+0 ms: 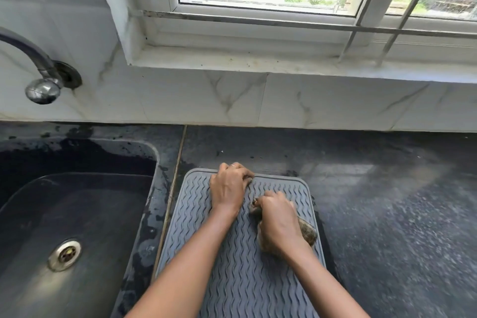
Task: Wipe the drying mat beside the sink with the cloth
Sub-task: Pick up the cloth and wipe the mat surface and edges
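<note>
A: What's right of the sink?
B: The mat, lower centre on the bench. The left hand curls over its far edge, holding it. The right hand clutches the cloth, pressed on the mat.
A: Step?
B: Mid-wipe, probably. Next, strokes toward the near end.

Reaches forward with both bare arms, side by side, backs of the hands up.
Stretches the left forearm straight ahead, sets the left grip knuckles up and curls its fingers over the far rim of the mat, thumb pointing right, with a thin ring on one finger. Angles the right forearm in from the lower right and closes the right grip, slightly blurred, into a fist round a bunched cloth, just beside the left and nearer the body.
</note>
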The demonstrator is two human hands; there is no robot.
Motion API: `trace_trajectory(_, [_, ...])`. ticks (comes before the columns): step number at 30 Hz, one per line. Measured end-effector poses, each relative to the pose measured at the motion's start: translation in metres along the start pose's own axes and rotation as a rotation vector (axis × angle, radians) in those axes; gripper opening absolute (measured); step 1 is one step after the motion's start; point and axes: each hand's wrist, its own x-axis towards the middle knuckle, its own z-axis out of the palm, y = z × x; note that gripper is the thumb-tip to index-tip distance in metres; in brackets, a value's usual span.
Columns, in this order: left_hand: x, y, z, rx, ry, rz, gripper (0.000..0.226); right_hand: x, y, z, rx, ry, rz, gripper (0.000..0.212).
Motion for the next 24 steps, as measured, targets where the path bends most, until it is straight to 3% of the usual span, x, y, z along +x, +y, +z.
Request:
trace_trajectory(3, [0.002, 0.003, -0.005, 0.055, -0.069, 0.049, 0.019, 0.012, 0.006, -0.013, 0.082, -0.007, 0.043, 0.030])
trace_trajectory(6, [-0.004, -0.004, -0.010, 0.081, -0.087, 0.061, 0.022, 0.029, 0.009, -0.018, 0.123, 0.110, 0.049, 0.032])
trace_trajectory(10, [-0.021, -0.011, -0.005, 0.115, -0.142, 0.119, 0.031, 0.033, 0.007, -0.009, 0.087, 0.067, 0.020, 0.033])
trace_trajectory(16, [-0.030, -0.009, 0.001, 0.273, -0.194, 0.112, 0.037, -0.025, 0.007, 0.013, 0.018, 0.142, -0.091, 0.028])
trace_trajectory(19, [-0.033, -0.004, -0.004, 0.270, -0.179, 0.091, 0.037, -0.054, 0.005, 0.015, -0.050, 0.082, -0.166, 0.028])
trace_trajectory(24, [-0.046, 0.003, -0.013, 0.215, -0.276, 0.215, 0.037, -0.038, 0.009, -0.007, 0.030, 0.075, -0.107, 0.028])
